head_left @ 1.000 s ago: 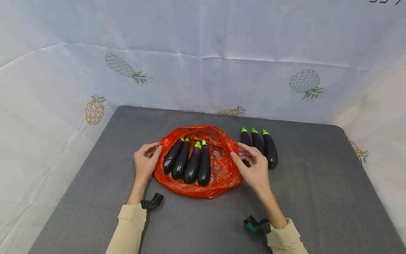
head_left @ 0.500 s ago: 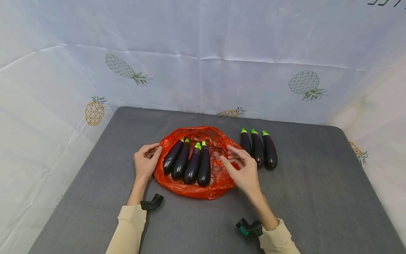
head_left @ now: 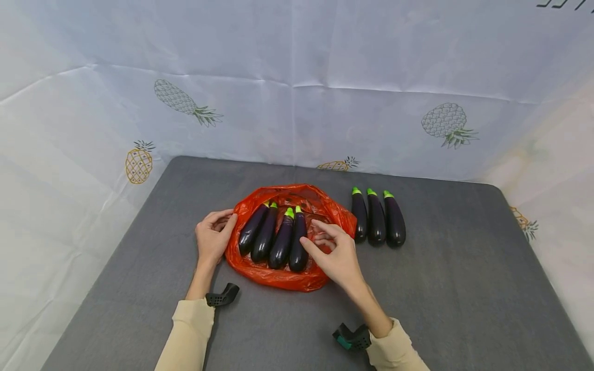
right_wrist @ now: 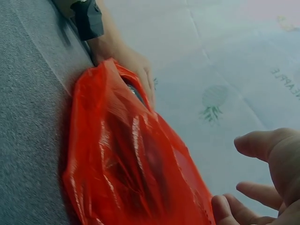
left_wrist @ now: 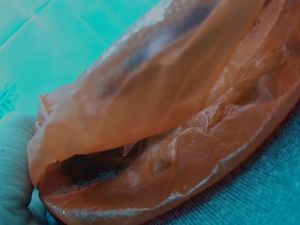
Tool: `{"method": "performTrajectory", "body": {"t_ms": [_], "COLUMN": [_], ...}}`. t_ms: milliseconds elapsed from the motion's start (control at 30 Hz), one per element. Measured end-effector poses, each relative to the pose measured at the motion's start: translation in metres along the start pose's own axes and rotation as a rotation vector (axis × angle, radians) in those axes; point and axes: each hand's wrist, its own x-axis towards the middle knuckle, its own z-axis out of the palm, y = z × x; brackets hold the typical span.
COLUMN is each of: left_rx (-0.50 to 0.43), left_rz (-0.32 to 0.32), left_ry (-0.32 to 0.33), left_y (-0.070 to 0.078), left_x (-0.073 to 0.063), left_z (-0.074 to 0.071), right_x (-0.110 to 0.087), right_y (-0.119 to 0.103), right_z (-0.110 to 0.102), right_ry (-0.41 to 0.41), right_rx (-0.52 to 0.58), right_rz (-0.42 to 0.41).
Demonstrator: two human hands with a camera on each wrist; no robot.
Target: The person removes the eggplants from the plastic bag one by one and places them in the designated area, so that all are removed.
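Note:
A red plastic bag (head_left: 292,281) lies with its mouth spread wide in the head view. Several dark purple eggplants (head_left: 265,234) with green stem ends lie side by side inside it. My left hand (head_left: 212,238) pinches the bag's left rim between thumb and fingers, and the left wrist view shows the film folding at that grip. Over the bag's right part, my right hand (head_left: 337,256) has its thumb and fingers parted and holds nothing. Its fingertips are near the rightmost eggplant in the bag (head_left: 298,250); whether they touch it I cannot tell.
Three more eggplants (head_left: 377,220) lie in a row on the grey table (head_left: 464,268), just right of the bag. A white cloth with pineapple prints (head_left: 444,120) hangs behind the table and at both sides.
My right hand has let go of the bag's right rim and moved left over the bag, uncovering the loose eggplants on the table. My left hand has stayed at the left rim.

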Motion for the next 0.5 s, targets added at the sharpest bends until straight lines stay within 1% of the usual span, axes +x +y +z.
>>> {"method": "performTrajectory", "body": {"t_ms": [200, 333, 500], "left_rx": [0.017, 0.028, 0.029], "left_rz": [0.002, 0.003, 0.008], "left_ry": [0.0, 0.001, 0.002], "left_y": [0.002, 0.002, 0.002], "left_x": [-0.001, -0.001, -0.002], "left_z": [0.001, 0.001, 0.001], "right_x": [0.001, 0.001, 0.0], "right_y": [0.002, 0.003, 0.006], "right_z": [0.007, 0.01, 0.014], "right_ry": [-0.028, -0.045, -0.045], "right_rx": [-0.014, -0.049, -0.102], "right_rz": [0.019, 0.054, 0.084]}}
